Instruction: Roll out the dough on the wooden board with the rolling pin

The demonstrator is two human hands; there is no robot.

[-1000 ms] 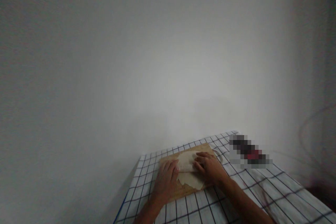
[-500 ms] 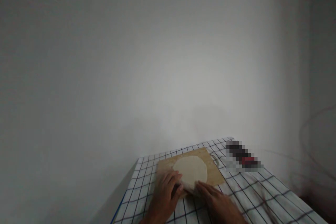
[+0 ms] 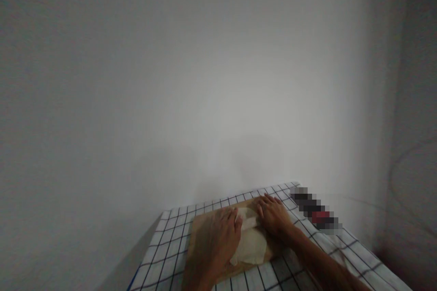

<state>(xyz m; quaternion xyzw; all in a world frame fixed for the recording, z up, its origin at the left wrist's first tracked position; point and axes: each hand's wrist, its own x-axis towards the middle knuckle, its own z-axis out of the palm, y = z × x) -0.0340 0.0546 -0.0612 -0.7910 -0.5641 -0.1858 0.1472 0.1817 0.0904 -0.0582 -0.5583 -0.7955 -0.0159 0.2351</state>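
A flat, pale round of dough (image 3: 251, 248) lies on a wooden board (image 3: 201, 229). Across its far part runs a pale rolling pin (image 3: 251, 223), seen only between my hands. My left hand (image 3: 225, 234) rests over the pin's left end with its fingers stretched forward. Over the right end lies my right hand (image 3: 273, 213), its fingers straight and slightly apart, reaching toward the board's far edge. Both palms cover the ends of the pin, and the left hand hides part of the dough's left side.
A white cloth with dark grid lines (image 3: 170, 236) covers the table. At its right edge lies a pixelated dark and red item (image 3: 316, 211). A plain pale wall (image 3: 218, 100) stands right behind the table. Thin cables (image 3: 392, 168) hang at the right.
Both hands and the rolling pin have moved from the dough's near edge away from me to its far part. The board appears slightly shifted to the left and nearer.
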